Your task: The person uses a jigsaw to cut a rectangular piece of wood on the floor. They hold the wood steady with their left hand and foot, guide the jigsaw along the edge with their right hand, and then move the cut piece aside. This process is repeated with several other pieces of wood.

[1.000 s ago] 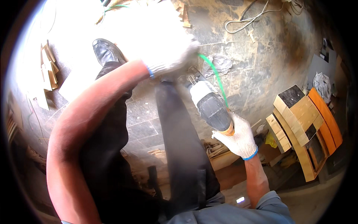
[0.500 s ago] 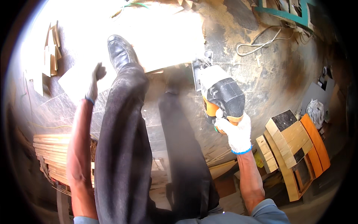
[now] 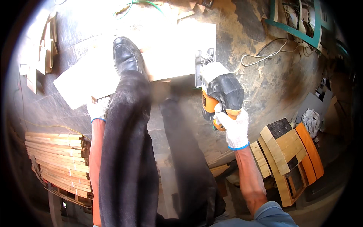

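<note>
A jigsaw [image 3: 225,90] with an orange, black and pale grey body is held in my gloved right hand [image 3: 236,128], its fingers wrapped round the handle. The jigsaw's metal base plate [image 3: 198,70] stands at the right end of a bright, pale board [image 3: 170,53]; glare hides the blade. My left hand [image 3: 99,109], also in a white glove with a blue cuff, is closed at the board's near edge, partly hidden beside my leg. On the board rests my black shoe [image 3: 126,56].
Stacked wooden strips [image 3: 58,162] lie at the lower left, offcuts [image 3: 47,49] at the far left. A cable loop [image 3: 261,56] is on the dusty floor near a teal frame [image 3: 291,28]. Wooden pieces [image 3: 287,151] and a crumpled cloth [image 3: 311,120] lie at right.
My left hand has come nearer and right, from above the board to its near edge. The jigsaw has shifted slightly left against the board's right end. The view has moved a little.
</note>
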Motion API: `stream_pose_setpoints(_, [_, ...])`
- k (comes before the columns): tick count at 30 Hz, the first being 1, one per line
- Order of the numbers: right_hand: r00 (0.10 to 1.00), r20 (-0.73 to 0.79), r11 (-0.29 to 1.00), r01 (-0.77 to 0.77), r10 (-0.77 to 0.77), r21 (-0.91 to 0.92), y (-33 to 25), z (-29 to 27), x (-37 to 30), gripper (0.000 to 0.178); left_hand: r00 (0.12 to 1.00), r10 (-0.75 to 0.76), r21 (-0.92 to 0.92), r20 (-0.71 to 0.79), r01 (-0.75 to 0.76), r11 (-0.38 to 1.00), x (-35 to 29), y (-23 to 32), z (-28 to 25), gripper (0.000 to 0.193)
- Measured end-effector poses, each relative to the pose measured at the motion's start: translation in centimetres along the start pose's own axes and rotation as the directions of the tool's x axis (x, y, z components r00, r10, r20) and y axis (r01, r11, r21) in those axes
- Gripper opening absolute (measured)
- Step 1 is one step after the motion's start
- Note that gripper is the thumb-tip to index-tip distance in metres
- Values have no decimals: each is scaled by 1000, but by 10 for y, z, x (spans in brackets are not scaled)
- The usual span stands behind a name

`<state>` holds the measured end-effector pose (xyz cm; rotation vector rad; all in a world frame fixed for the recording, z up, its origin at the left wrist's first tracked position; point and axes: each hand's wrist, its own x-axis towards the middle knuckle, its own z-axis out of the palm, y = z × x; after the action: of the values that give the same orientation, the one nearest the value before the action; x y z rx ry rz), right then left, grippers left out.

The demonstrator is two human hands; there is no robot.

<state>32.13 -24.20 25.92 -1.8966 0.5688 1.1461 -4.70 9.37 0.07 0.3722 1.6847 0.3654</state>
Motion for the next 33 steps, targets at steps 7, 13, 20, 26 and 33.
stream_pose_setpoints(7, [1000,31,999,3,-2,-43,6,-1,2,28,1000,1,9,3,-2,1000,1,7,7,46])
stream_pose_setpoints(13, [1000,-28,989,7,-11,-150,8,1,2,31,1000,-9,33,5,9,999,-2,10,13,48])
stream_pose_setpoints(20, [995,20,987,104,-102,-124,7,2,6,34,1000,-12,64,0,12,998,-7,14,17,50])
stream_pose_setpoints(26, [1000,-22,983,18,-22,-185,9,10,4,33,1000,-15,67,1,15,998,-11,16,19,52])
stream_pose_setpoints(33, [988,13,930,150,-155,-336,-13,20,39,34,1000,-26,53,-13,27,998,-13,12,19,55])
